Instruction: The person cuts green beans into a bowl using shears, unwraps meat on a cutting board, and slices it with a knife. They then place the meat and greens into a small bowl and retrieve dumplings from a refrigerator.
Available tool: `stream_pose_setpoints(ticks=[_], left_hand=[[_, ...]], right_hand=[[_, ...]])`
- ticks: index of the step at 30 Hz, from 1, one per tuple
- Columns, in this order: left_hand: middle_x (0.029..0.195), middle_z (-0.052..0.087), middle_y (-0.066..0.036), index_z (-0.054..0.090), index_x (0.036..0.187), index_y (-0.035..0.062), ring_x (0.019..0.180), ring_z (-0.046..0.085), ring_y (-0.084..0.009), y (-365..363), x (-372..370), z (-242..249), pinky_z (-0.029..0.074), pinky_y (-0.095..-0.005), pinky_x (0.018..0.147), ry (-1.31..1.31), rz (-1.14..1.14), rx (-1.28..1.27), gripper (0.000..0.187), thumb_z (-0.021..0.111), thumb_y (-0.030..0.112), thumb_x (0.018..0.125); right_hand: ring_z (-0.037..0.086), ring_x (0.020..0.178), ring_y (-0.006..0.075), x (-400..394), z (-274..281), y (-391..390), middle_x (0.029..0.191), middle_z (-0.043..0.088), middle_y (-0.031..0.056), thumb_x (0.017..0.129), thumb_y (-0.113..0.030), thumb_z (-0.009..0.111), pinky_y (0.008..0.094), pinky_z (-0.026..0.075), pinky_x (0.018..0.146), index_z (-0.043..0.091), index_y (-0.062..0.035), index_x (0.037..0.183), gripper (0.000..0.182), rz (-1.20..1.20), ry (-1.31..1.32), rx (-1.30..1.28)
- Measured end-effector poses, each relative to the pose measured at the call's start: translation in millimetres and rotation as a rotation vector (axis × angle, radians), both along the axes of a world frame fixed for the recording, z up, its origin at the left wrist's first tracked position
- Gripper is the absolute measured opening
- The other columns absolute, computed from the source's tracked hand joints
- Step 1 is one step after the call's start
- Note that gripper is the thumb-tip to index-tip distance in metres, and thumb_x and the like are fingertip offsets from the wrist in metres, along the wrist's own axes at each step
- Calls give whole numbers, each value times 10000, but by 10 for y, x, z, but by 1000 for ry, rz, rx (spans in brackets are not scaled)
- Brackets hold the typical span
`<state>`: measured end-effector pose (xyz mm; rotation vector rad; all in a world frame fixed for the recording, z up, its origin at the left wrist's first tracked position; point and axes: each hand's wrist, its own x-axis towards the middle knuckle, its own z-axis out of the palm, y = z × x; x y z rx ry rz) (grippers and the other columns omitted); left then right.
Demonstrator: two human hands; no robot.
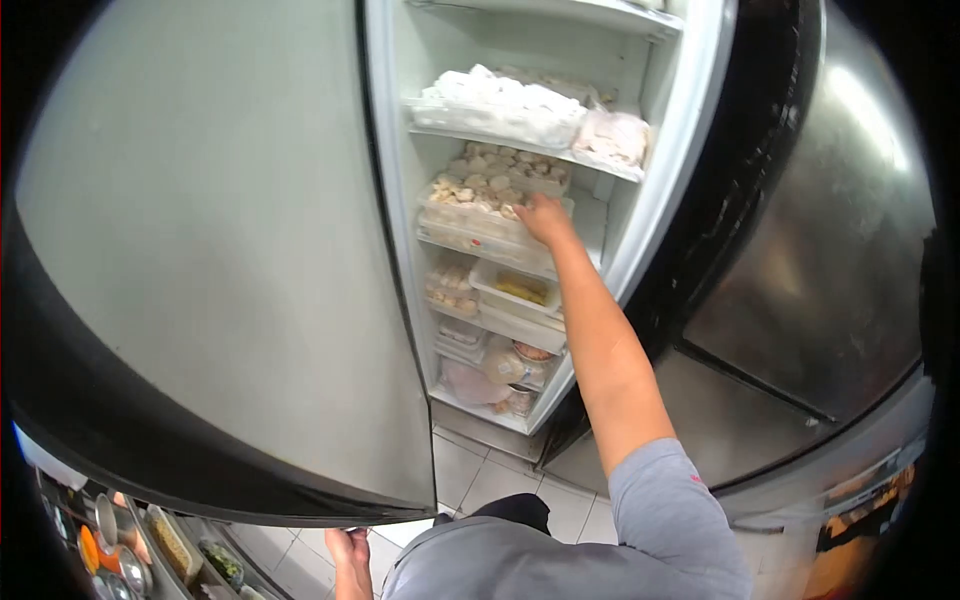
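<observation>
My right hand [545, 216] reaches into the open fridge, at the right end of a clear plastic container [470, 232] on the middle shelf. Its fingers are bent down against the pale, lumpy food pieces [485, 192] heaped there; what lies between the fingertips is hidden. A second container of similar pieces [520, 165] sits behind. Low in the view, my left hand [348, 548] is at the edge of the open fridge door [240, 260], fingers curled against it and partly hidden.
The shelf above holds a tub of white pieces [505, 108] and a bagged pale item [612, 138]. Below are a tray with yellow food [522, 288] and several other containers. A steel cabinet door [810, 250] stands at right. Bowls and food trays [175, 545] lie lower left.
</observation>
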<state>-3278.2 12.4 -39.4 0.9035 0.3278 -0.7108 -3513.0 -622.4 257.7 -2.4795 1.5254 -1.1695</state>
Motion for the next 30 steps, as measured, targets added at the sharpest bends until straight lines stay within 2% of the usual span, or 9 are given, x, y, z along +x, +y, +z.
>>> stream_pose_setpoints(ticks=[2, 5, 9, 12, 14, 20, 24, 27, 30], left_hand=[[1103, 668, -94, 612, 1155, 40, 990, 665, -270, 302, 218, -343, 559, -517, 861, -18, 50, -46, 356, 552, 22, 804], [1178, 643, -109, 579, 1196, 32, 1015, 663, -279, 737, 378, -474, 557, -493, 886, -24, 228, 54, 432, 524, 21, 767], [1205, 645, -136, 559, 1251, 19, 1051, 676, -293, 1315, 278, -561, 602, -466, 848, -37, 358, 103, 458, 508, 42, 796], [1230, 635, -142, 534, 1309, 28, 1074, 677, -304, 1570, 145, -535, 612, -486, 859, -26, 380, 192, 515, 498, 30, 795], [1236, 632, -143, 525, 1323, 33, 1080, 677, -306, 1511, -20, -394, 613, -490, 863, -25, 345, 264, 531, 496, 24, 794], [1254, 623, -144, 501, 1368, 45, 1097, 675, -314, 984, -542, -109, 615, -503, 874, -37, 53, 402, 580, 489, 6, 789], [1267, 616, -144, 484, 1397, 54, 1109, 674, -320, 464, -671, -63, 617, -512, 882, -76, -123, 402, 614, 484, -6, 787], [1275, 611, -138, 484, 1400, 54, 1124, 660, -314, 4, -653, -114, 591, -517, 907, -104, -207, 337, 625, 482, -37, 781], [1296, 597, -144, 439, 1462, 83, 1149, 639, -314, -617, -458, -357, 571, -501, 944, -151, -339, 195, 708, 464, -103, 779]], right_hand=[[582, 1243, 398, 132, 38, -119, 1303, 660, 220, 1002, -570, 526, 469, 461, 1082, 665, -64, 1331, 620, -57, 167, 199], [574, 1271, 400, 364, 246, 226, 1320, 660, 227, 991, -630, 495, 444, 449, 1096, 699, -113, 1309, 640, -86, 285, 198], [617, 1213, 402, 353, 100, -356, 1280, 681, 225, 973, -637, 527, 450, 477, 1062, 725, -142, 1279, 615, 104, 326, 83], [682, 1062, 348, 232, 38, -663, 1166, 721, 206, 952, -554, 631, 427, 519, 969, 742, -131, 1222, 514, 212, 363, 328], [682, 943, 233, 127, 120, -631, 1038, 740, 136, 915, -393, 746, 368, 535, 862, 735, -61, 1134, 398, 460, 248, 390], [638, 891, 158, -53, 48, -540, 961, 726, 62, 833, -250, 820, 322, 518, 825, 726, -72, 1062, 305, 507, -239, 404], [680, 899, 195, 44, 168, -338, 960, 747, 103, 817, -225, 829, 336, 528, 831, 735, -80, 1075, 310, 432, -139, 554], [692, 911, 270, 29, 141, -245, 993, 748, 149, 821, -214, 823, 378, 524, 861, 732, -83, 1094, 316, 363, 27, 268], [718, 943, 280, 44, 335, -102, 1026, 749, 182, 791, -229, 836, 382, 546, 835, 759, -97, 1065, 314, 304, 26, 367]])
